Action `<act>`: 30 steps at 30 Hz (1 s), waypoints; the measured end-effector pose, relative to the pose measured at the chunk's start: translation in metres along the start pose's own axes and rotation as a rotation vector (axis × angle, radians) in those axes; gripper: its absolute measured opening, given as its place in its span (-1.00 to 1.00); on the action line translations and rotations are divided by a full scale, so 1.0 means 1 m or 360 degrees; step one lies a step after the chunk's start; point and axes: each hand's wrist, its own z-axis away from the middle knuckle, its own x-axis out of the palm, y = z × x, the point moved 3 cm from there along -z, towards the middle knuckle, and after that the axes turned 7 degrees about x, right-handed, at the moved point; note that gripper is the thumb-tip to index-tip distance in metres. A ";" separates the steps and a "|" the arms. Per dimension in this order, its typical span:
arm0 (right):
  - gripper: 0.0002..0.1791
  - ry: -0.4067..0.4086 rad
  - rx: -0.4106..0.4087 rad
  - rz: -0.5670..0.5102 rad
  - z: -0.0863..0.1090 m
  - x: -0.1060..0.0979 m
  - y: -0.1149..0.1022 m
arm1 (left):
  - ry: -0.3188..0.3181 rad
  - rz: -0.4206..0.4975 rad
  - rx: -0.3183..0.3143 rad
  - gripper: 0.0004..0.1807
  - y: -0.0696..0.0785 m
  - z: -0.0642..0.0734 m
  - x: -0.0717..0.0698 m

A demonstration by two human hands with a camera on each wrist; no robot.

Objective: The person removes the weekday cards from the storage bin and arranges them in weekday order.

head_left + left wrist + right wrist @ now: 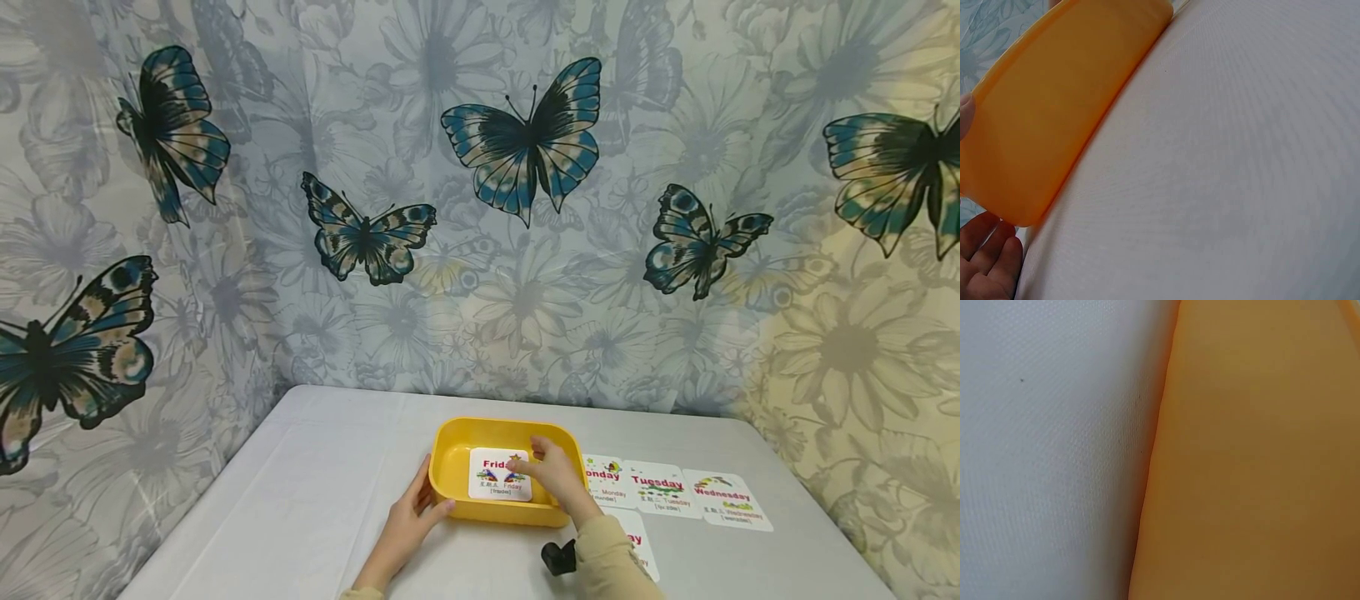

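A yellow plastic tray [517, 513] stands on the white-covered table. My left hand [411, 521] grips its front left corner, thumb on the front wall and fingers at the left side. In the left wrist view, fingers [997, 259] of that hand lie at the end of the tray [1054, 119]. Inside the tray, a white Friday card [498, 487] faces up. My right hand [557, 473] reaches over the tray's right side, its thumb overlapping the card's upper right part and its other fingers loosely bent, apart from the thumb. The right wrist view shows only the tray wall [1260, 450] and tablecloth.
Right of the tray lie a Monday card [609, 492], a Tuesday card [663, 490] and a Wednesday card [729, 500] in a row. Another card [637, 542] lies below them, partly under the right sleeve [611, 554]. A butterfly-patterned curtain [517, 333] hangs behind the table.
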 end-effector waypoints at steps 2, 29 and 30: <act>-0.14 -0.0014 0.0012 -0.0007 -0.002 0.001 0.000 | 0.0001 0.0000 -0.0002 -0.12 0.000 0.000 0.000; -0.06 -0.0111 0.0102 0.0029 -0.016 0.007 0.005 | 0.0010 -0.0016 -0.0036 -0.11 0.000 0.000 0.000; -0.06 -0.0113 0.0107 0.0027 -0.017 0.007 0.006 | 0.0010 -0.0017 -0.0034 -0.11 0.000 0.000 0.000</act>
